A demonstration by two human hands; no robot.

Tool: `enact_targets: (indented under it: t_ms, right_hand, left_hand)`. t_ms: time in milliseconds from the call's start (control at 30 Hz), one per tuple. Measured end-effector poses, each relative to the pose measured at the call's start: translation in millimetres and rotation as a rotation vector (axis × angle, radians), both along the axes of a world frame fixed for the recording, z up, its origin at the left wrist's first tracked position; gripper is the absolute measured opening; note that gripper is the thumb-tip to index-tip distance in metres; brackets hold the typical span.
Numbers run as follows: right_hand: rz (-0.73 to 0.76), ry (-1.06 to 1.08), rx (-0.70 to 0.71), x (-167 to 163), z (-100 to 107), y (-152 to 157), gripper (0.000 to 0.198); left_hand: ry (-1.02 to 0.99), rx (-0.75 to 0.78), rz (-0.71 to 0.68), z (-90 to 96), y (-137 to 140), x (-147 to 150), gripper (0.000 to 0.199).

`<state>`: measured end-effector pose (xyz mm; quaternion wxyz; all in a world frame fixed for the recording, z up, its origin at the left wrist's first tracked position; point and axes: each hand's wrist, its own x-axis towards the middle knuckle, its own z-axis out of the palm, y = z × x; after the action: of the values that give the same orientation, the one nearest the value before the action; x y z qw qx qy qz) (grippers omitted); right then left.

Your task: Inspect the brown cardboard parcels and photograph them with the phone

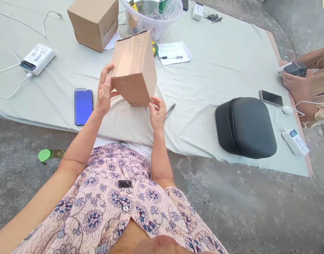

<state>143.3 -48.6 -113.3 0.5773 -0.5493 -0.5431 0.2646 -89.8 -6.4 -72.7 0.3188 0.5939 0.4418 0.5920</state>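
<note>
Between my two hands a brown cardboard box [132, 67] is held tilted, its near lower edge toward me. My left hand [105, 88] grips its left side, thumb on the near face and fingers round the edge. With thumb and fingers my right hand [158, 111] pinches the lower right corner. Just right of that hand lies a dark pen [170, 111] on the cloth. A phone with a blue screen [84, 107] lies left of my left forearm. Behind the held box, a green and yellow round thing [154, 48] is partly hidden.
A second cardboard box [93, 26] and a white basket of bottles and tools [153, 21] stand at the back. Papers with a pen [175, 53], a black case [246, 127] and power banks [38, 59] lie about. At right, another person's hands hold a dark device [295, 69].
</note>
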Motion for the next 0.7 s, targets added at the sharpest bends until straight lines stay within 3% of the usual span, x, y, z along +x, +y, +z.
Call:
enact_targets:
  t_ms: [100,200,333,467,700]
  right_hand:
    - [-0.006,-0.006,0.025,2,-3,0,0.028]
    - [-0.116,-0.080,0.081,8,4,-2,0.022]
    - [-0.208,-0.252,0.137,17,18,-7,0.015]
    - [-0.160,-0.324,0.116,18,20,-9,0.017]
    - [-0.171,-0.315,0.096,14,16,-8,0.017]
  left_hand:
    - [-0.105,-0.089,-0.085,-17.5,2,-12,0.063]
    - [-0.145,-0.188,-0.146,-41.6,4,-15,0.060]
    - [-0.005,-0.318,0.006,-60.7,-3,-4,0.050]
    - [0.076,-0.162,0.184,-52.9,-13,10,0.057]
    - [0.154,-0.026,0.123,-29.8,0,29,0.083]
